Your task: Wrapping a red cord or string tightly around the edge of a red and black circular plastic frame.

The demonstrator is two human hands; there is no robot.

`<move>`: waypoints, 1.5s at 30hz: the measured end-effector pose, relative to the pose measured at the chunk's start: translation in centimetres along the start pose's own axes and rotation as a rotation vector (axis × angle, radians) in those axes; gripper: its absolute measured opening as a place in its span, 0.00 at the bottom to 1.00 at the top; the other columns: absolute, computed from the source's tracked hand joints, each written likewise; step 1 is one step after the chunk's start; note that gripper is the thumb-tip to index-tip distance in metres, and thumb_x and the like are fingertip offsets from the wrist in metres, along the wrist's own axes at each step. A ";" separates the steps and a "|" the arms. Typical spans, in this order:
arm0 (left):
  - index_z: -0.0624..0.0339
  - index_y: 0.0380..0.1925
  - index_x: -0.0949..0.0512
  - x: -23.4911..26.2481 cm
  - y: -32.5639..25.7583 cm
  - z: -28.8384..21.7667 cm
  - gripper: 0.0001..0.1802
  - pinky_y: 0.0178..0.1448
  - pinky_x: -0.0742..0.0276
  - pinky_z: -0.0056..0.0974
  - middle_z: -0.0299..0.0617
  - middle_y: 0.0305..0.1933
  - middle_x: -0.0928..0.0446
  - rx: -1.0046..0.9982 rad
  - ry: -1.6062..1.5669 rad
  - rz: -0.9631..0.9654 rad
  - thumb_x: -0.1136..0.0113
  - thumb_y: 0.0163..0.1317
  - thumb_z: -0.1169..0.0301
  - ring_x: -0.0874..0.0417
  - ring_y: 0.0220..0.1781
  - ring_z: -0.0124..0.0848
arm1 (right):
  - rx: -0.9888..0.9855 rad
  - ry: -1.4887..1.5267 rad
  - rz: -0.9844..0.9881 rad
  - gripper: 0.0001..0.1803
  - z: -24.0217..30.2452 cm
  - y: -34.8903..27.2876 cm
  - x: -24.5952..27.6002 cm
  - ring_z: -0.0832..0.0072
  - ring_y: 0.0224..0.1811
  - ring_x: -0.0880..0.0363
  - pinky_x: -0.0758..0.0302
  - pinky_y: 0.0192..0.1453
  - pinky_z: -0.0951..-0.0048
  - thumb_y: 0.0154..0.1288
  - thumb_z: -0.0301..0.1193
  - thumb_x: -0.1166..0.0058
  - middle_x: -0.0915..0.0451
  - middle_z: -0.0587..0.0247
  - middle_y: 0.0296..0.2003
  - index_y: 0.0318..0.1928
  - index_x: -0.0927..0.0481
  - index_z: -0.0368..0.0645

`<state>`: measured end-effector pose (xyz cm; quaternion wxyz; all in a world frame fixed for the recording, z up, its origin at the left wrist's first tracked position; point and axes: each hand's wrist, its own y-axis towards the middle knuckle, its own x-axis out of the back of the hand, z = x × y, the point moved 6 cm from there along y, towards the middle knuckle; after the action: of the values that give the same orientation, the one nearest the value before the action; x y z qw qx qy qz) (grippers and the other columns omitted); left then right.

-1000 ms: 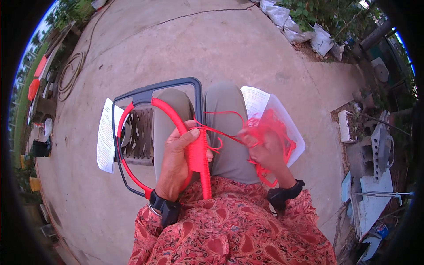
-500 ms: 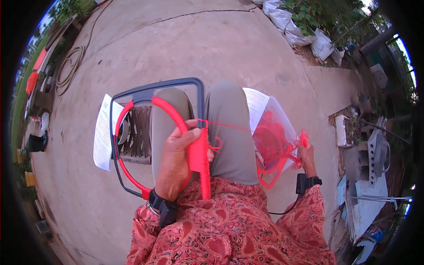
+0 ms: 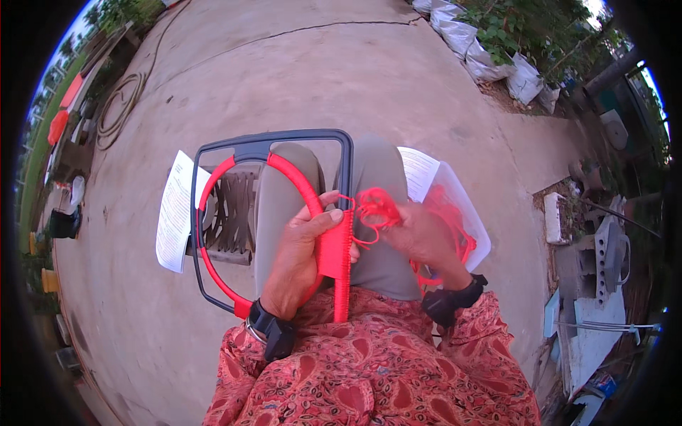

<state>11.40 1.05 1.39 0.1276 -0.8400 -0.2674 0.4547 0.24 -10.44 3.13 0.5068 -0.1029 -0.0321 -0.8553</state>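
Observation:
Across my lap rests a dark rectangular frame (image 3: 347, 167) with a round inner ring (image 3: 295, 177), much of it wrapped in red cord. My left hand (image 3: 293, 248) is closed around the red-wrapped side of the frame, thumb on top and fingertips showing past its right edge. Just right of the frame, my right hand (image 3: 430, 238) grips a loose bundle of red cord (image 3: 376, 206), whose strand runs to the wrapped bar. My right fingers are partly blurred. A translucent white tub (image 3: 477, 216) with more red cord inside stands beside my right leg, partly hidden by that hand.
Printed sheets (image 3: 173, 216) lie left of my legs, beside a slatted dark object (image 3: 231, 206). Another sheet (image 3: 419, 170) sits behind the tub. A coiled hose (image 3: 117, 113) lies far left. White sacks (image 3: 486, 62) line the back right; blocks and boards (image 3: 597, 305) are at right.
My right hand has moved left from beyond the tub to beside the frame, bringing the cord bundle along. The strand, formerly stretched out, now hangs slack. My left hand keeps its hold.

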 end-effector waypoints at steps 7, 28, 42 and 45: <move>0.66 0.59 0.39 0.5 -0.2 -0.4 0.27 0.24 0.19 0.42 0.49 0.32 0.24 0.022 -0.012 0.016 0.43 0.62 0.72 0.19 0.20 0.43 | -0.250 0.185 0.108 0.07 -1.6 -2.4 -1.2 0.87 0.27 0.32 0.37 0.28 0.81 0.64 0.28 0.47 0.29 0.75 0.26 0.41 0.26 0.41; 0.65 0.33 0.27 -0.6 0.5 -0.4 0.12 0.20 0.22 0.41 0.45 0.21 0.26 0.051 0.090 0.010 0.38 0.58 0.68 0.22 0.15 0.40 | -0.242 0.446 -0.145 0.14 -1.7 -2.5 1.7 0.86 0.14 0.42 0.48 0.17 0.80 0.61 0.27 0.48 0.37 0.74 0.14 0.18 0.30 0.44; 0.66 0.25 0.28 -0.4 0.4 0.3 0.08 0.15 0.22 0.41 0.44 0.19 0.28 0.084 0.162 0.001 0.37 0.53 0.76 0.23 0.13 0.39 | -0.165 0.450 -0.152 0.09 -2.8 -4.9 0.5 0.89 0.20 0.37 0.42 0.23 0.81 0.62 0.29 0.44 0.34 0.80 0.18 0.25 0.27 0.46; 0.67 0.26 0.28 -0.3 0.3 0.8 0.08 0.15 0.22 0.40 0.45 0.20 0.27 0.076 0.181 -0.005 0.37 0.54 0.75 0.23 0.13 0.38 | -0.185 0.486 -0.143 0.03 -4.4 -4.7 1.3 0.89 0.22 0.34 0.39 0.25 0.82 0.61 0.26 0.46 0.30 0.76 0.22 0.31 0.26 0.44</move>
<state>10.74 0.60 1.00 0.1839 -0.8715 -0.2396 0.3864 -5.11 -10.02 -0.62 0.4264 0.0621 0.1617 -0.8878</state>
